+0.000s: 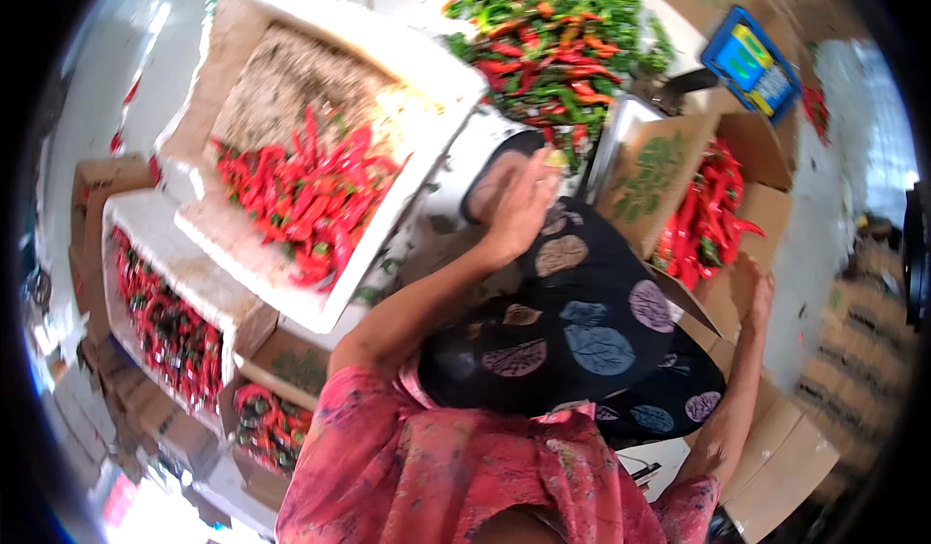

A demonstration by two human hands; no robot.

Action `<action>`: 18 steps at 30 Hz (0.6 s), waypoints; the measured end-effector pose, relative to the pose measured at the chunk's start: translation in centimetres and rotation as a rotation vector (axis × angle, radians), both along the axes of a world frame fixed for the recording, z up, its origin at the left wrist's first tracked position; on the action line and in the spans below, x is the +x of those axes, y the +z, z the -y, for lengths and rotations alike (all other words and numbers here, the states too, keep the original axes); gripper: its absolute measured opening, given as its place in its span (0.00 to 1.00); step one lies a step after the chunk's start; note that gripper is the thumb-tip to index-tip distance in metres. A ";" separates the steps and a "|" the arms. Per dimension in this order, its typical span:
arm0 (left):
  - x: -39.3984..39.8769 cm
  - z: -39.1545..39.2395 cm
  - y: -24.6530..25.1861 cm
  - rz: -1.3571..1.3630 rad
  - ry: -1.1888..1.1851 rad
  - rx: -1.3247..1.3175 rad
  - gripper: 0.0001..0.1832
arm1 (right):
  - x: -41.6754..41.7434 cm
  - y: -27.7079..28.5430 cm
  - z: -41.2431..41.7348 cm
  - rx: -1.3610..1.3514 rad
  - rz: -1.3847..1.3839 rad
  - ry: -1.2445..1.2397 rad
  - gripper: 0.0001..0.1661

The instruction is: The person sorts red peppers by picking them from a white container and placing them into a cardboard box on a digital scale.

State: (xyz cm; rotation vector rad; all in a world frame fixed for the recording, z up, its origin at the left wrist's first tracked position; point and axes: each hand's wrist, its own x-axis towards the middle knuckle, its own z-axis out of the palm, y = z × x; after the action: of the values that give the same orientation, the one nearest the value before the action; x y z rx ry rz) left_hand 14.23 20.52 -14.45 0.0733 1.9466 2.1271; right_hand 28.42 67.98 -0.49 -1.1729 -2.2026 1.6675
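Note:
My left hand [522, 198] reaches forward over my foot and the dark, leaf-patterned trousers [596, 340], its fingers stretched out. A small yellowish thing shows by its fingertips; blur hides what it is. My right hand [758, 293] grips the near right side of an open cardboard box [658, 188], its fingers partly hidden. Long red chilli peppers [702, 217] lie inside that box. Ahead of my left hand spreads a heap of green, orange and red chilli peppers [560, 42]. Left of it, a large white foam box [429, 53] lies tilted with red peppers [313, 195] inside.
A weighing scale with a blue display [753, 64] stands beyond the cardboard box. At left are another foam box [174, 231] of dark red peppers and a smaller carton [284, 362] of peppers. Stacked cardboard [858, 355] lies at right. Scraps litter the pale floor [102, 100].

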 end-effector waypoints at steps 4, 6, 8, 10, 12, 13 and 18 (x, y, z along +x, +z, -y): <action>-5.4 -0.4 8.8 -0.062 -0.244 -0.018 0.30 | -3.0 -0.3 1.7 -0.037 0.101 0.079 0.18; -8.0 -3.0 14.1 -0.003 -0.296 0.083 0.38 | -4.5 1.1 4.1 -0.053 0.047 0.100 0.12; -9.8 -7.2 16.2 0.082 -0.464 -0.021 0.43 | -4.5 1.1 4.6 -0.083 -0.027 0.019 0.10; -10.3 -11.1 17.5 0.171 -0.607 -0.206 0.44 | -4.2 1.0 4.7 -0.054 -0.037 -0.017 0.09; -11.4 -14.6 13.9 0.099 -0.755 -0.378 0.30 | -4.7 1.3 4.6 0.044 0.035 0.008 0.11; -10.8 -16.6 13.8 -0.057 -0.767 -0.586 0.24 | -4.2 1.2 3.5 0.036 0.022 -0.017 0.11; -7.2 -22.7 18.1 -0.283 -0.783 -0.865 0.17 | -0.3 -0.4 -0.6 0.223 0.132 0.015 0.17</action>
State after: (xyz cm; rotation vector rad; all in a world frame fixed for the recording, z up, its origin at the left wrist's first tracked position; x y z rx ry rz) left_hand 7.07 43.23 3.68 0.8313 2.2813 0.7454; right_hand 28.16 68.60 -0.86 -1.2394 -2.4059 1.3409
